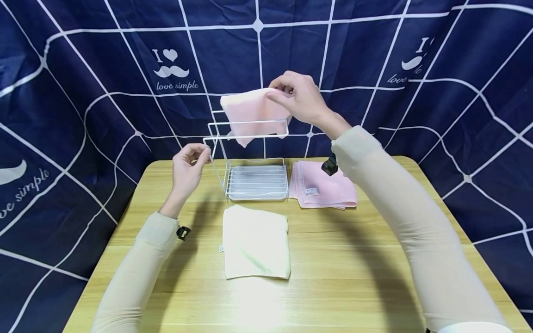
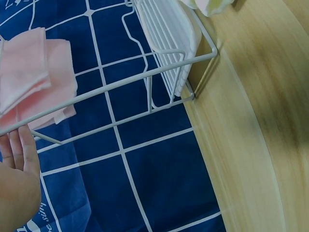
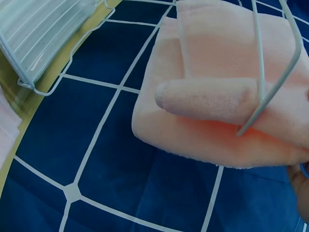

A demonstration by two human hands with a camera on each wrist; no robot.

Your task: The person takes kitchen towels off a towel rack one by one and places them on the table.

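A white wire rack point(image 2: 106, 88) stands at the back of the table, a clear-looking tray point(image 1: 258, 181) in its base. At its upper left corner my left hand point(image 1: 188, 169) pinches the wire between thumb and fingers. A folded pink towel point(image 1: 252, 111) hangs over the rack's top bars, its lower end dangling behind the front wires. My right hand point(image 1: 301, 98) pinches this towel's upper right edge from above. Seen from the right wrist, the towel point(image 3: 207, 140) is folded over a bar, with wire loops in front of it.
Right of the rack lies another folded pink towel point(image 1: 329, 187) with a white label. A pale yellow folded towel point(image 1: 256, 243) lies on the wooden table point(image 1: 325, 277) in front of the rack. Dark blue cloth point(image 1: 233, 55) with white lines hangs behind and at both sides.
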